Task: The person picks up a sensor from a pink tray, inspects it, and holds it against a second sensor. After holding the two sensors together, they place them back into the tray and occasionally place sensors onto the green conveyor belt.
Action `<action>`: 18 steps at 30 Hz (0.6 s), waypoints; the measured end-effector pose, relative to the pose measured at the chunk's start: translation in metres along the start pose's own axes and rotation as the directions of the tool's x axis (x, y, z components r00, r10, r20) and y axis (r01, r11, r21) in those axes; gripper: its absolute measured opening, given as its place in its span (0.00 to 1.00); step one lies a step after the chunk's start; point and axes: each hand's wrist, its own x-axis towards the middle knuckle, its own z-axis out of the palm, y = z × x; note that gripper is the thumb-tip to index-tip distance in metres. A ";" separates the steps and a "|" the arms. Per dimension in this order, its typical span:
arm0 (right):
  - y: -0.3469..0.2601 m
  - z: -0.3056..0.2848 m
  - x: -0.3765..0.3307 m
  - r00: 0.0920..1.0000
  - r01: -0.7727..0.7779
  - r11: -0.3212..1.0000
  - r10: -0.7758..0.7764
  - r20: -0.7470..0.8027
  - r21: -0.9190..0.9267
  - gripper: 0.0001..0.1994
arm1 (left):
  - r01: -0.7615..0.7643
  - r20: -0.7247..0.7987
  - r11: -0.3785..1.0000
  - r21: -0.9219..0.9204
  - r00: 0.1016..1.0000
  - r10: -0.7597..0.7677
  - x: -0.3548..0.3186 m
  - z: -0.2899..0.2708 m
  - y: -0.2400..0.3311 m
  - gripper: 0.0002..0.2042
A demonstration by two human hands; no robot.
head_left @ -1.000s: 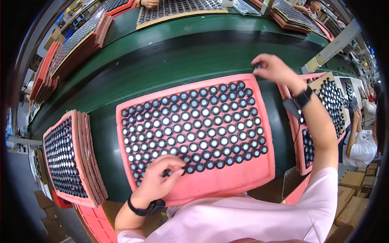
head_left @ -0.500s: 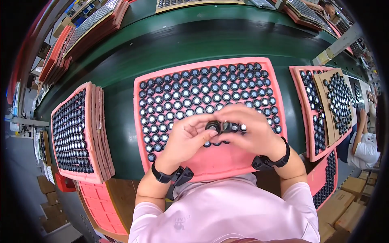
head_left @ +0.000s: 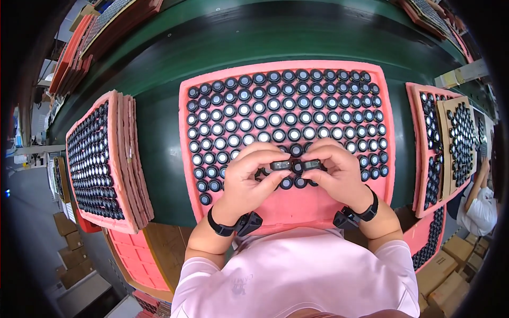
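Observation:
My left hand (head_left: 246,180) pinches a small black round part (head_left: 280,165) between thumb and fingers, turned edge-on. A similar black round part (head_left: 312,165) is pinched the same way by my right hand (head_left: 340,172). The two parts are level and a short gap apart. Both hands are above the near-middle of a pink foam tray (head_left: 275,209), which holds rows of upright black round parts with pale grey tops (head_left: 273,104). My hands hide some of the nearer rows. The exact kind of these parts I cannot make out.
The tray rests on a dark green bench (head_left: 222,40). Left of it stands a stack of filled pink trays (head_left: 139,164). On the right are another pink tray (head_left: 421,196) and a cardboard sheet with black parts (head_left: 460,140). A person in white (head_left: 480,206) is at far right.
My hands were close together over a black part, the right one smeared by motion. Now they are slightly apart, each with its own part. The view has shifted a little.

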 end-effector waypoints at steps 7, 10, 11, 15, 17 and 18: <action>-0.011 -0.003 0.005 0.983 0.180 0.965 -0.170 0.071 -0.192 0.16 | -0.074 0.069 0.992 0.102 0.995 0.067 0.002 -0.001 -0.005 0.16; -0.008 -0.001 0.005 0.977 0.211 0.964 -0.205 0.057 -0.162 0.16 | -0.099 0.027 0.995 0.031 0.995 0.098 0.003 0.003 -0.004 0.16; -0.005 0.000 0.004 0.972 0.235 0.962 -0.234 0.028 -0.135 0.17 | -0.094 0.027 0.995 0.029 0.995 0.093 0.003 0.003 -0.005 0.16; -0.003 0.001 0.003 0.963 0.261 0.957 -0.267 -0.036 -0.123 0.20 | -0.134 0.030 0.983 0.128 0.991 0.131 0.000 0.002 -0.005 0.19; -0.003 0.001 0.002 0.961 0.265 0.956 -0.273 -0.051 -0.128 0.21 | -0.069 -0.034 0.996 0.059 0.997 0.072 -0.003 0.008 -0.003 0.21; -0.002 0.002 0.002 0.957 0.278 0.950 -0.287 -0.050 -0.144 0.22 | -0.039 -0.064 0.999 0.023 0.997 0.041 -0.004 0.010 -0.003 0.23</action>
